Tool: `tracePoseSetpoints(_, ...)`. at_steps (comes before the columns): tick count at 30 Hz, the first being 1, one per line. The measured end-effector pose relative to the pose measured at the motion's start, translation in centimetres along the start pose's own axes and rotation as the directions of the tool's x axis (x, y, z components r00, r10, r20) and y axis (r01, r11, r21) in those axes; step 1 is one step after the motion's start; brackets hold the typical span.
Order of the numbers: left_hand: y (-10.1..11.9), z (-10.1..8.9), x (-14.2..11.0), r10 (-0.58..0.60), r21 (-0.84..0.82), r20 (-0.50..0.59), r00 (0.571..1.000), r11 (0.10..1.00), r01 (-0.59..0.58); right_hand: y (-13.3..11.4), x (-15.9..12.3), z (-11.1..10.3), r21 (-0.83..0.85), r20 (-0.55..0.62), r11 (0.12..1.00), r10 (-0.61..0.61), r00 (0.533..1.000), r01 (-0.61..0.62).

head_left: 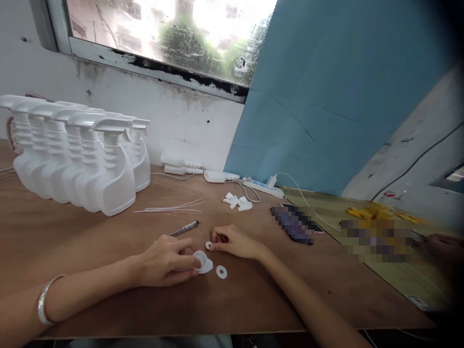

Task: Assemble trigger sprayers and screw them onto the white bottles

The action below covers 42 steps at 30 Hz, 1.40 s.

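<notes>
My left hand [168, 261] is closed around the side of a white round plastic cap [201, 258], its fingertips at the cap's rim. A flat white tab sticks out under the cap's near right side. Just beyond it, my right hand [232, 240] has thumb and fingers together on a small white ring washer [208, 245]. A second white washer [222, 272] lies flat on the brown table to the right of the cap. Behind my left hand lies a screwdriver-like pen-shaped tool [184, 228], partly hidden by that hand.
White spray bottles [118, 179] stand in rows at the left. Thin white tubes [168, 210] and white trigger parts [237, 201] lie farther back. A power strip [263, 187] sits by the wall, with phones [293, 224] at right. Another person's hand [440, 244] shows at the far right.
</notes>
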<state>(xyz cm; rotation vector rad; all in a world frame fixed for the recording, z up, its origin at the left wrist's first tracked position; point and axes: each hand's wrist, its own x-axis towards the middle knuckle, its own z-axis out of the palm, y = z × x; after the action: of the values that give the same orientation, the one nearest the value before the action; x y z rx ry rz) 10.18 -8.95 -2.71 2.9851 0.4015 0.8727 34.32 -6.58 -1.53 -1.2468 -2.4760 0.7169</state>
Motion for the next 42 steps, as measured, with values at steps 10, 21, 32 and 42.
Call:
tracePoseSetpoints(10,0.2,-0.2,0.1,-0.13,-0.177,0.061,0.99,0.974,0.139,2.8,3.3,1.8,-0.079,-0.426,0.997,-0.01,0.905,-0.026)
tracePoseSetpoints(21,0.8,-0.3,0.8,-0.204,-0.308,0.063,0.977,0.927,0.214,3.2,8.5,2.4,-0.249,-0.411,0.964,-0.02,0.912,-0.091)
tracePoseSetpoints(32,0.5,-0.3,0.3,-0.186,-0.19,0.075,0.98,0.962,0.197,0.0,5.2,3.1,0.038,-0.567,0.993,-0.068,0.821,0.109)
tracePoseSetpoints(42,-1.1,0.0,0.1,-0.363,-0.096,0.0,0.932,0.928,0.361,-4.1,4.4,3.3,0.707,-0.477,0.646,0.133,0.869,0.289)
